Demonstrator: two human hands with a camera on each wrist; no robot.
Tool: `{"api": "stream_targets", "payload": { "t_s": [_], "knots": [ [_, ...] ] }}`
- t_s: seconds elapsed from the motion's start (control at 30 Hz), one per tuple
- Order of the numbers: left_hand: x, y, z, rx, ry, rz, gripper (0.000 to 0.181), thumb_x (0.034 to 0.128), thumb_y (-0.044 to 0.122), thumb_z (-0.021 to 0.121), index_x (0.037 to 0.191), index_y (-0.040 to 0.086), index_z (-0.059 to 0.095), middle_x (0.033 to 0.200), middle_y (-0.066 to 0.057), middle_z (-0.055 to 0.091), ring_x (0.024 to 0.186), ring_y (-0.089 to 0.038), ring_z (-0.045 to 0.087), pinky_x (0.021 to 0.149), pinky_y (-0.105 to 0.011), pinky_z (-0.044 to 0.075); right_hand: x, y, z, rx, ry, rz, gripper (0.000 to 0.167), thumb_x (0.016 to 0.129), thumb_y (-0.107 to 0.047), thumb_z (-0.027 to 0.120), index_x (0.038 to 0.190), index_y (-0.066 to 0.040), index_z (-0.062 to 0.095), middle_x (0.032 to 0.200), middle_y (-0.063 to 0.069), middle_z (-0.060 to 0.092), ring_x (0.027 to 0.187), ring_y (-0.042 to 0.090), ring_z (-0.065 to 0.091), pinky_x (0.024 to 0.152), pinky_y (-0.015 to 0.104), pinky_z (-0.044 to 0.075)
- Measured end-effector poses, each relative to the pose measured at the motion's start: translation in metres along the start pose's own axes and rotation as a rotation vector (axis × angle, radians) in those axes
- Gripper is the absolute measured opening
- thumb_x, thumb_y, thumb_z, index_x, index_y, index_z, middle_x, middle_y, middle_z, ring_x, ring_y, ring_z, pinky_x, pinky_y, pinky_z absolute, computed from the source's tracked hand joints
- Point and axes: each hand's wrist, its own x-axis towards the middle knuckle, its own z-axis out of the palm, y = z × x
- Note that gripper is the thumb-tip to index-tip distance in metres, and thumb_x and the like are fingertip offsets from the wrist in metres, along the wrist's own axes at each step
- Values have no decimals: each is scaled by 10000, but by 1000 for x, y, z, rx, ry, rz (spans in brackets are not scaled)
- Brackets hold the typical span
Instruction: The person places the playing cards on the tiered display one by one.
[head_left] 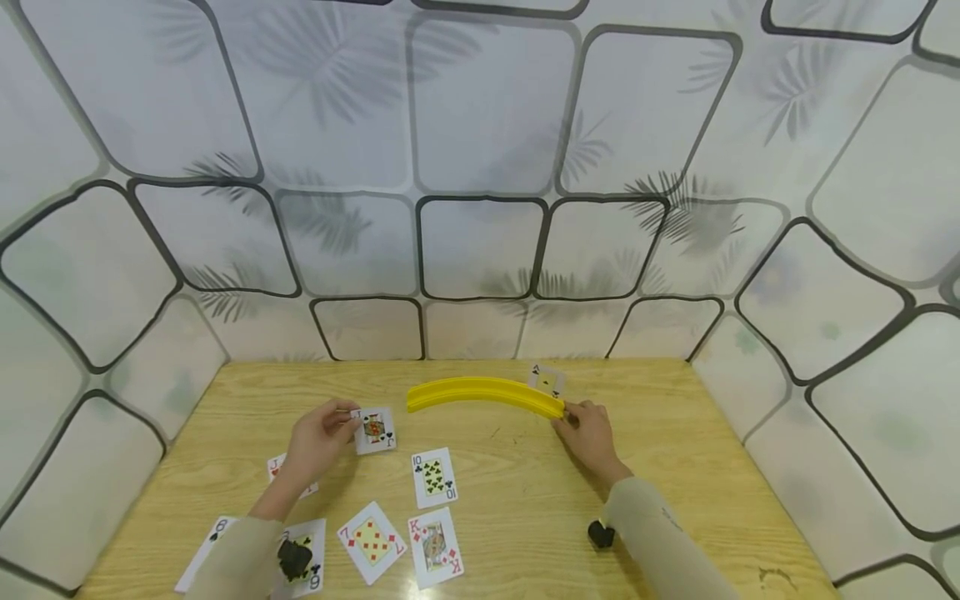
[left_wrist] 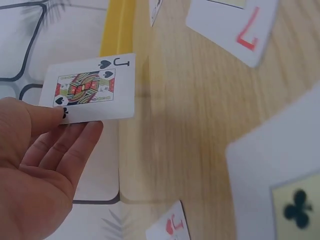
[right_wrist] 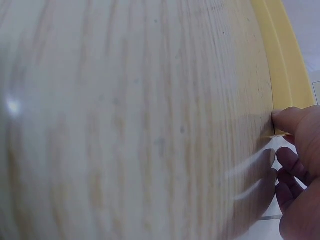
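Note:
Between thumb and fingers, my left hand pinches the jack of spades by its edge, face up. The left wrist view shows this card raised off the table. At the back of the table lies a curved yellow card holder. Its right end is pinched by my right hand. In the right wrist view the thumb lies against the holder's near side, and the other fingers curl close to its end.
A card sits behind the holder's right end. In front lie the ten of clubs, king of diamonds and seven of diamonds. A red jack and other cards are partly under my left arm. Patterned walls enclose the table.

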Motion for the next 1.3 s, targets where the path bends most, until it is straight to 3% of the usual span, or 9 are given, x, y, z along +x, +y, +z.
{"api": "stream_targets", "payload": {
  "t_s": [0.43, 0.7, 0.87, 1.03, 1.3],
  "knots": [
    [30, 21, 29, -38, 7, 91, 224, 1004, 62, 711, 1210, -27, 714, 1080, -247, 771, 945, -386, 774, 772, -273, 655, 0, 1, 1, -5, -3, 7, 471, 984, -214, 745, 1362, 53, 662, 1048, 153, 665, 972, 301, 528, 822, 411, 466],
    [45, 36, 51, -94, 7, 84, 288, 981, 63, 741, 1234, -73, 729, 1120, -281, 765, 973, -390, 782, 780, -278, 656, 0, 3, 3, 0, 12, -5, 468, 975, -208, 753, 1351, 56, 669, 1022, 148, 661, 949, 297, 521, 803, 397, 452],
    [53, 44, 65, -82, 15, 113, 269, 981, 63, 741, 1214, -69, 739, 1093, -268, 775, 940, -374, 787, 758, -278, 657, 0, 2, 2, 3, 13, -9, 462, 976, -197, 755, 1350, 60, 669, 1000, 146, 653, 933, 293, 514, 791, 388, 442],
    [60, 52, 79, -93, -7, 109, 265, 988, 63, 731, 1228, -51, 736, 1099, -244, 782, 916, -330, 785, 754, -288, 659, -1, -2, 0, 23, 13, -6, 442, 972, -169, 760, 1344, 55, 677, 962, 141, 634, 910, 288, 499, 776, 372, 418],
    [68, 62, 100, -112, -43, 173, 214, 993, 74, 726, 1185, -16, 754, 1047, -195, 788, 849, -284, 765, 749, -277, 650, -1, -3, 1, 14, 0, 6, 446, 981, -175, 755, 1359, 47, 670, 978, 138, 638, 916, 277, 499, 776, 362, 415]
  ]
}}
